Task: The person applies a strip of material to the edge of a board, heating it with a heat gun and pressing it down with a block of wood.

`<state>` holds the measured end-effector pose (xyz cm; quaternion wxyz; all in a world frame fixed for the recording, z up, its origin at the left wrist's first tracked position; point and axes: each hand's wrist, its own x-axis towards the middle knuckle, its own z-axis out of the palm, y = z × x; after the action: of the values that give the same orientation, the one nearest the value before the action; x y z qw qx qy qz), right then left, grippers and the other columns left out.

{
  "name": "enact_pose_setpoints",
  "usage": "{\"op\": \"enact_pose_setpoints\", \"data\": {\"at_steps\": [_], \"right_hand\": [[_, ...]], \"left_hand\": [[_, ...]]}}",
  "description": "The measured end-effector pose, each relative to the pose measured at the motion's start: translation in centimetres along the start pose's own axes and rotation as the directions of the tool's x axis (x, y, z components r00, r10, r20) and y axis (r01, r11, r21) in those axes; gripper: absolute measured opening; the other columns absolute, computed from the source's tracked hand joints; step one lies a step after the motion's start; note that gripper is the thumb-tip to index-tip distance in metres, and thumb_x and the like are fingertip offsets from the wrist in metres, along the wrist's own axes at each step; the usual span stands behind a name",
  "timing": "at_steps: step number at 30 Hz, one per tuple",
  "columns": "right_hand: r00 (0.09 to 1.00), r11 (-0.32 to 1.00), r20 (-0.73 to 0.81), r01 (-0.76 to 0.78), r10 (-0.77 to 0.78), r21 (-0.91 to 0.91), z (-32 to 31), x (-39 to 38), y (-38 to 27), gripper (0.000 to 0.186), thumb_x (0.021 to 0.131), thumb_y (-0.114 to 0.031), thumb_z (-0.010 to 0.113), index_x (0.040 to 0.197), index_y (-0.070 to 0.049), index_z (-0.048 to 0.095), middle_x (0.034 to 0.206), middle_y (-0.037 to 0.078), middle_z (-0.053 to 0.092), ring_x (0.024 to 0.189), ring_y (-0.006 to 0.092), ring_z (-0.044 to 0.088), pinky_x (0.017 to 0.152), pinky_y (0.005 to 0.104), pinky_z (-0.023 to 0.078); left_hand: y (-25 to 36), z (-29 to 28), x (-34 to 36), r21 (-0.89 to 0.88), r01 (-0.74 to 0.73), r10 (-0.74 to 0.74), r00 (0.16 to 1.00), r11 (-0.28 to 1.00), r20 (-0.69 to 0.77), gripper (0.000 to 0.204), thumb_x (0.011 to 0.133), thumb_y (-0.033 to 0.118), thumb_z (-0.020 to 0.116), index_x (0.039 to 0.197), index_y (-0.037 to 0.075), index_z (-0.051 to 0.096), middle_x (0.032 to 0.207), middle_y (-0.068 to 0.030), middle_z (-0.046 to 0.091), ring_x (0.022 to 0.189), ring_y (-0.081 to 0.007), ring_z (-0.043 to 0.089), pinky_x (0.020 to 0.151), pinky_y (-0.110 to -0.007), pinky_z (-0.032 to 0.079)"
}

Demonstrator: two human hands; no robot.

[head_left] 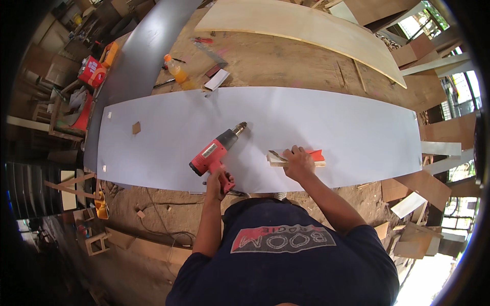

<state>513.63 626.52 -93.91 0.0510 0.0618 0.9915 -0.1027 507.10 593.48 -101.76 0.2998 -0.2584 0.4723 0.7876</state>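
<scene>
White panel [357, 132] is the landmark. Hands well apart from each other, both occupied. Left hand [220, 182] is wrapped round the grip of a red and black heat gun [209, 154] at the panel's near edge, left of its middle; gun body sits over the panel, metal nozzle angled toward the far edge and right. Can't tell if it's running. Right hand [300, 162] is clamped from above on a flat wooden block [276, 164], right of the panel's middle, toward the near edge. Orange piece [317, 154] shows on the block's right end.

Small brown square [136, 128] lies on the panel's left part. Beyond the far edge, on the brown table [286, 58]: bottle of orange liquid [176, 70], white block [218, 79], and farther back a long pale board [301, 25]. Grey sheet [127, 76] runs along the panel's left end.
</scene>
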Motion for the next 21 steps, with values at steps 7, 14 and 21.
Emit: {"op": "enact_pose_setpoints", "data": {"at_steps": [7,14,21], "right_hand": [[0.998,1.0,-0.056,-0.002,0.003,0.003,0.6,-0.1,-0.1,0.032,0.077,-0.013,0.082,0.106,-0.014,0.069,0.106,0.01,0.061,0.104,0.0297,0.065,0.085,0.0461,0.059],[0.996,0.999,-0.09,0.024,-0.022,0.024,1.2,3.1,0.0,0.026,0.081,-0.012,0.079,0.105,-0.012,0.068,0.111,0.01,0.061,0.108,0.0296,0.063,0.09,0.0439,0.058],[0.994,0.999,-0.104,0.032,-0.03,0.02,1.9,4.3,-0.1,0.027,0.08,-0.006,0.076,0.105,-0.011,0.069,0.108,0.009,0.061,0.109,0.0289,0.063,0.092,0.0437,0.057]], "left_hand": [[4.4,5.8,-2.7,0.159,-0.146,0.131,0.986,0.977,0.104,0.045,0.102,0.028,0.074,0.138,0.006,0.057,0.11,-0.0108,0.071,0.08,-0.0212,0.072,0.065,-0.036,0.062],[6.1,9.8,-4.6,0.372,-0.252,0.203,0.965,0.893,0.168,0.026,0.102,0.022,0.073,0.119,0.003,0.071,0.105,-0.0074,0.074,0.071,-0.0117,0.065,0.055,-0.029,0.052],[6.3,10.6,-4.5,0.565,-0.337,0.316,0.938,0.753,0.139,0.025,0.102,0.029,0.075,0.102,0.004,0.069,0.075,-0.0021,0.066,0.059,-0.0093,0.059,0.052,-0.03,0.049]]}}
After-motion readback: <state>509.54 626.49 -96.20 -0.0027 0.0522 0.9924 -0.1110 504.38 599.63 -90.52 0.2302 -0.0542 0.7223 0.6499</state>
